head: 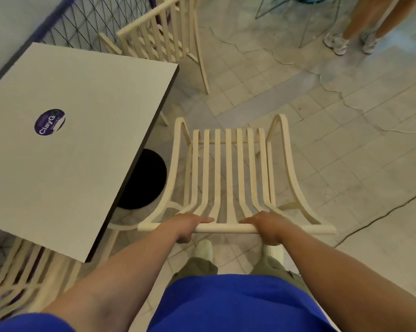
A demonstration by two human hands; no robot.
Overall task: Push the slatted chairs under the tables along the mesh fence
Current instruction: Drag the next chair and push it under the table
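Note:
A cream slatted chair (228, 168) stands on the tiled floor just right of a square grey table (77, 130), its seat pointing away from me. My left hand (190, 224) and my right hand (266, 227) both grip the chair's top back rail, a short gap between them. The chair sits beside the table's right edge, not under it. A second slatted chair (164, 37) stands at the table's far side against the mesh fence (82, 20). A third slatted chair (27, 279) is tucked partly under the table's near left corner.
The table's black round base (142, 180) shows below its right edge. A round purple sticker (49, 121) lies on the tabletop. Another person's legs and sneakers (350, 39) stand at the top right beside a wire-legged stool (305, 17). Open tiled floor spreads to the right.

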